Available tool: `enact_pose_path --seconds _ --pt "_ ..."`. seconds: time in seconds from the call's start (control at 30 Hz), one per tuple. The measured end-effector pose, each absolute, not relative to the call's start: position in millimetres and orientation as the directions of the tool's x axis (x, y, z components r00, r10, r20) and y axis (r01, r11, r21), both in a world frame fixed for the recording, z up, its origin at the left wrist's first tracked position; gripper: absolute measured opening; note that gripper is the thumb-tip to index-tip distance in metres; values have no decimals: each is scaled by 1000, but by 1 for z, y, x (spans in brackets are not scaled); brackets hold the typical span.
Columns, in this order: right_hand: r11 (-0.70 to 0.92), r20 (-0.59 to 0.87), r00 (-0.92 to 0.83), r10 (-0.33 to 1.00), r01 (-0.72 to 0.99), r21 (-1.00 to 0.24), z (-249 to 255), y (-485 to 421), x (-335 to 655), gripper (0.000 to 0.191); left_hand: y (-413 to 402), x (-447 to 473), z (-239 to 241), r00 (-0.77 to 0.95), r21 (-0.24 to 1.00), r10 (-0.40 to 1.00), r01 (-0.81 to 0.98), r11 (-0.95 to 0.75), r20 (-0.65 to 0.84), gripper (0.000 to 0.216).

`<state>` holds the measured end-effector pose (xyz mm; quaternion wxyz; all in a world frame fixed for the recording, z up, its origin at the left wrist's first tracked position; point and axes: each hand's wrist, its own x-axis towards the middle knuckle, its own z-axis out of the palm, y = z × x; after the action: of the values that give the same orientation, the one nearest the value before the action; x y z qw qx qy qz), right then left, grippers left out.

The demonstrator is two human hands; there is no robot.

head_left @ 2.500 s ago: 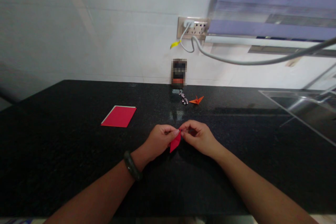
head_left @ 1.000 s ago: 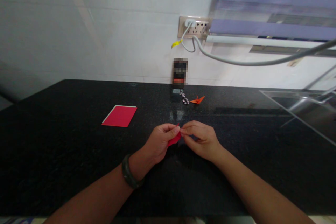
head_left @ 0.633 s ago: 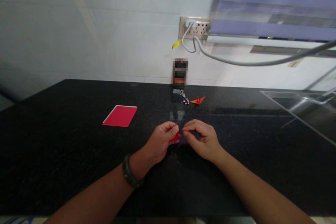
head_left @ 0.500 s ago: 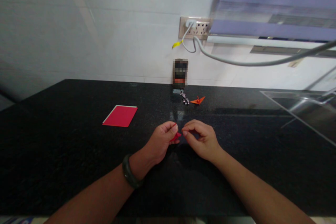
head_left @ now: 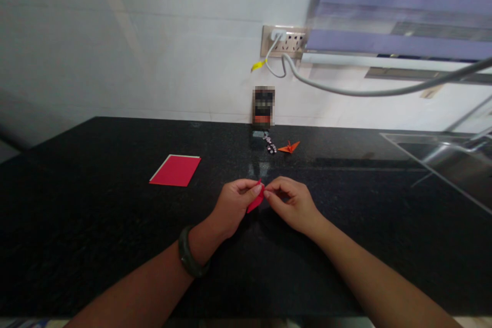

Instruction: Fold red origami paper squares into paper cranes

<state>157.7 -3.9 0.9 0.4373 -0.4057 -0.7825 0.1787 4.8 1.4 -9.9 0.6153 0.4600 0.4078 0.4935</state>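
Note:
Between my hands, above the dark counter, is a small folded piece of red paper (head_left: 255,204), with a thin point sticking up at its top. My left hand (head_left: 234,205) is closed on it, the thumb pressed on its face. From the other side my right hand (head_left: 294,202) pinches its right edge between thumb and forefinger. A stack of square red paper (head_left: 176,170) lies flat to the left. Beyond my hands an orange paper crane (head_left: 289,147) rests on the counter with its wings spread.
A phone-like upright object (head_left: 263,107), its face blurred, leans on the wall, with a black-and-white patterned strap (head_left: 270,146) in front. A socket panel (head_left: 283,42) with a plugged-in grey cable (head_left: 346,91) is above. A metal sink (head_left: 453,164) lies at the right.
My right hand has moved slightly left and now pinches the red paper's edge. The folded paper has turned in my left hand, and more of it shows below the thumb.

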Motion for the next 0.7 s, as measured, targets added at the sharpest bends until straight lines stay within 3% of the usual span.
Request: enact_pose_path --seconds 0.7 --pt "600 540 -286 791 532 -597 4 -4 157 11 -2 6 2 134 996 991 -88 3 9 17"
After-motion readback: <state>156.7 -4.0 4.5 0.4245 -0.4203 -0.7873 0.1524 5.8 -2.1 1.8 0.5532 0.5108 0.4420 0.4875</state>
